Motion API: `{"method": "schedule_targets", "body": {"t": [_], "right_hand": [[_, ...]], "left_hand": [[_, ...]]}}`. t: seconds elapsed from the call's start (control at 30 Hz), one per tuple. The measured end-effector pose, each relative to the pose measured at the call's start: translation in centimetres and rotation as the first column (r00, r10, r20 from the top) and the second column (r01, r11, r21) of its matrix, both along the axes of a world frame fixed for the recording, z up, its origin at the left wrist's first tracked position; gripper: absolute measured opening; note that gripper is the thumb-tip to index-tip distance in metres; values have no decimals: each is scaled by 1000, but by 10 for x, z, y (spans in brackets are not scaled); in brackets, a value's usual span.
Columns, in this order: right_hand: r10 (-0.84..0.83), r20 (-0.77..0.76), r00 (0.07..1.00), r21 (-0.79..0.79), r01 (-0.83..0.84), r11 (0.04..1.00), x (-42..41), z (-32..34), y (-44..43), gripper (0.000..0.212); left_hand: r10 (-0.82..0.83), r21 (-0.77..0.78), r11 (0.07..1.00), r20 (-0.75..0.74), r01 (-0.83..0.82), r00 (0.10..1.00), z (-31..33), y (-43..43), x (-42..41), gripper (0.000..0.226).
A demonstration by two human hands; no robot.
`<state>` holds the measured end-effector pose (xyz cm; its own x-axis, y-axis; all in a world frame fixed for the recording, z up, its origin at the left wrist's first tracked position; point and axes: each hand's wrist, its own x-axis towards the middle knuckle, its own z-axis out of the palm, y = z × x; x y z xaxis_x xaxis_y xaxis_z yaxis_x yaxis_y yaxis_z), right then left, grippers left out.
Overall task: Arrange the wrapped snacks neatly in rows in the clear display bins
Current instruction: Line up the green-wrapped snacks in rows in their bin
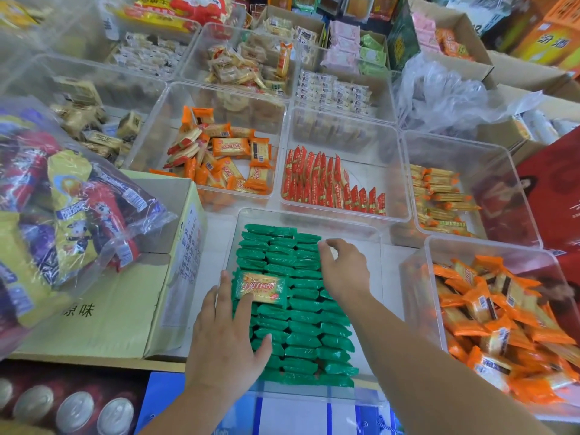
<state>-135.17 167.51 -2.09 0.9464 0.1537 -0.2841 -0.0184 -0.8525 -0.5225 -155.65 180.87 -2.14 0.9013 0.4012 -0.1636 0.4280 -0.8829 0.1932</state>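
- Green, glossy, crimp-ended packets [301,309] stand in three tight rows inside a clear, rigid plastic bin [351,233] at lower centre.
- Left hand [222,337], fingers straight and spread, touches one flat packet [260,288] lying label-up atop the rows.
- Right hand [345,268] curls its fingertips onto the right row's far end; whether it grips a packet cannot be told.

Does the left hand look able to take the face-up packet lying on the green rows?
Probably yes: the left hand lies beside the face-up packet, its fingers touching it, and nothing covers it.
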Motion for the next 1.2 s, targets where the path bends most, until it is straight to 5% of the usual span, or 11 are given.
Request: {"method": "schedule_targets", "body": {"t": [0.1, 0.23, 0.43, 0.67, 0.8, 1.0, 1.1, 1.2], "right_hand": [[290, 237, 927, -43, -288, 957, -38, 6, 14, 45], [608, 140, 781, -295, -553, 779, -72, -4, 28, 64], [478, 170, 862, -128, -462, 878, -66, 5, 25, 32], [168, 145, 975, 337, -208, 918, -14, 54, -24, 41], [279, 313, 908, -12, -290, 957, 28, 65, -49, 32], [611, 74, 788, -514, -495, 700, 54, 38, -31, 34], [591, -18, 807, -563, -496, 660, 59, 15, -22, 26], [465, -154, 872, -415, -484, 770, 62, -2, -15, 17]], "left_hand": [[7, 3, 1000, 15, -7, 1000, 0, 0, 0, 79], [17, 4, 1000, 18, -17, 1000, -2, 0, 0, 78], [23, -27, 999, -7, -23, 1000, -4, 0, 1, 80], [12, -24, 1000, 19, -11, 1000, -4, 1, -1, 77], [-3, -40, 999, 4, 3, 1000, -2, 1, 0, 78], [-14, -69, 998, -4, 14, 1000, 2, 1, 1, 80], [-14, -69, 998, 6, 15, 1000, 5, 1, 1, 77], [-17, -66, 998, 12, 18, 1000, 5, 2, 2, 75]]}}
